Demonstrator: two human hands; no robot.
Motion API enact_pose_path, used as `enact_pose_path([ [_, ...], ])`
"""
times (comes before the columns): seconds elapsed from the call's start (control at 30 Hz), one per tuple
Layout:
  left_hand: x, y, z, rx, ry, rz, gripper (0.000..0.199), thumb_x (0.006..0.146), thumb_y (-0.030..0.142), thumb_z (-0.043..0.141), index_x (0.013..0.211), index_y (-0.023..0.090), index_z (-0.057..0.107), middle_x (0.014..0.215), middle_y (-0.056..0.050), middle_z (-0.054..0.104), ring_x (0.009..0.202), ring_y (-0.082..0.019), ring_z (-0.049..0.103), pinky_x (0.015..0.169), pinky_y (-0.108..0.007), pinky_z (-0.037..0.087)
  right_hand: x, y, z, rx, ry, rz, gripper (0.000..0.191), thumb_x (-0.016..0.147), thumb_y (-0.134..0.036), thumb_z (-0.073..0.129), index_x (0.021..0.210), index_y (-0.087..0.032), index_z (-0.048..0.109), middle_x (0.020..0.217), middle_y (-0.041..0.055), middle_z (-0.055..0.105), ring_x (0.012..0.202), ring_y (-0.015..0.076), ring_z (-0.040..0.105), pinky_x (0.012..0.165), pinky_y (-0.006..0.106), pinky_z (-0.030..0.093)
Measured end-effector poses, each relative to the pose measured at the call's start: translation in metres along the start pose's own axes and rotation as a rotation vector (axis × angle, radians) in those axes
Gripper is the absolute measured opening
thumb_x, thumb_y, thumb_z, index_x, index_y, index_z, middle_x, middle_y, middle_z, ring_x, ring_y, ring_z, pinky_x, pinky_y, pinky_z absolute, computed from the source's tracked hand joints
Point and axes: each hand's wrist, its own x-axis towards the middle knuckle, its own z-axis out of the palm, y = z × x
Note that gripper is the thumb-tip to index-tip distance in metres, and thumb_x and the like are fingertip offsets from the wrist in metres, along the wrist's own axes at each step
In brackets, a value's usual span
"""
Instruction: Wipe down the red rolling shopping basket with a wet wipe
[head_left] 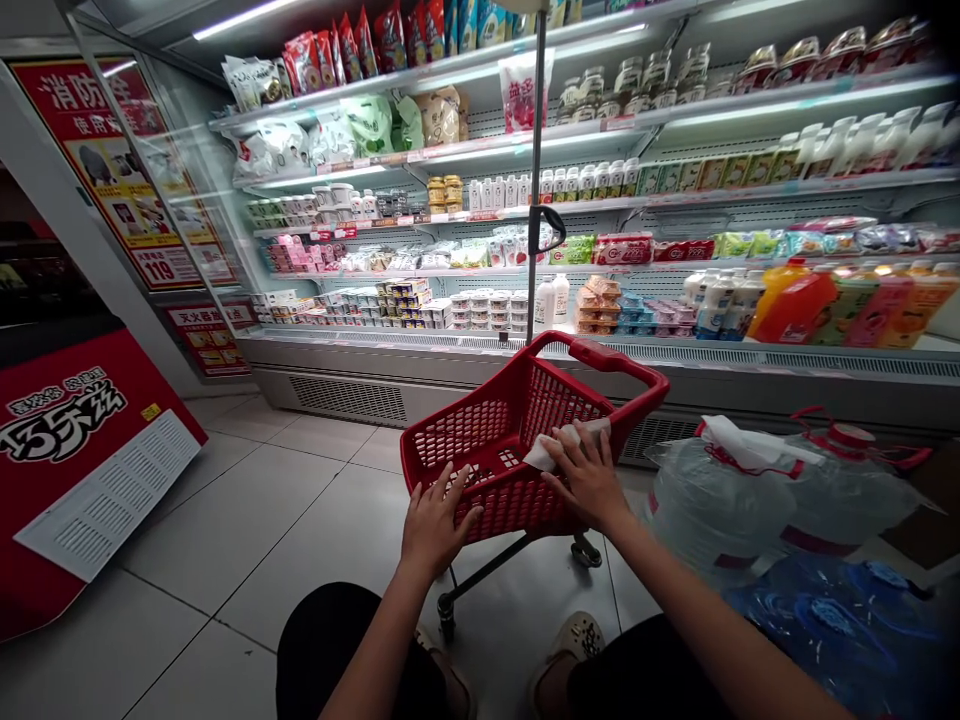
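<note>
Nearby, water jugs (724, 500) stand beside the red cart (499, 505).

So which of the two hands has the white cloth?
The right hand, its fingers spread over the white cloth at the handle end of the red cart; the left hand has no cloth.

pale tiled floor (300, 520) below; bright refrigerated shelving (450, 225) across the top and middle, lit by a white tube (240, 20) at upper left; red chest cabinet (90, 470) at far left, red poster (127, 170) above.
</note>
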Motion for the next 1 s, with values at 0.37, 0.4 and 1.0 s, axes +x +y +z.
enact_pose_path([
  [0.37, -0.003, -0.001, 0.005, 0.023, 0.041, 0.018, 0.066, 0.104, 0.064, 0.042, 0.165, 0.042, 0.027, 0.164, -0.002, 0.046, 0.137, -0.029, 0.058, 0.122, -0.054, 0.033, 0.036, -0.019, 0.001, 0.088, -0.122, -0.141, 0.046, 0.104, -0.062, 0.046, 0.128, -0.034, 0.074, 0.130, 0.0090, 0.070, 0.141, 0.0362, 0.047, 0.125, 0.068, 0.011],
  [0.4, -0.004, -0.001, 0.004, 0.020, 0.042, 0.021, 0.066, 0.104, 0.063, 0.041, 0.165, 0.042, 0.027, 0.163, -0.002, 0.047, 0.137, -0.029, 0.059, 0.122, -0.053, 0.034, 0.039, -0.011, -0.001, 0.080, -0.136, -0.141, 0.046, 0.104, -0.062, 0.045, 0.122, -0.034, 0.076, 0.131, 0.0077, 0.070, 0.142, 0.0361, 0.046, 0.125, 0.069, 0.010],
  [1.0, -0.004, -0.002, 0.004, 0.004, 0.055, 0.007, 0.063, 0.104, 0.063, 0.042, 0.162, 0.040, 0.034, 0.160, -0.002, 0.052, 0.133, -0.029, 0.062, 0.122, -0.054, 0.033, 0.013, -0.052, 0.009, 0.087, -0.067, -0.088, 0.079, 0.103, -0.068, 0.039, 0.161, -0.015, 0.038, 0.160, 0.0180, 0.047, 0.153, 0.0366, 0.033, 0.127, 0.063, 0.014],
])
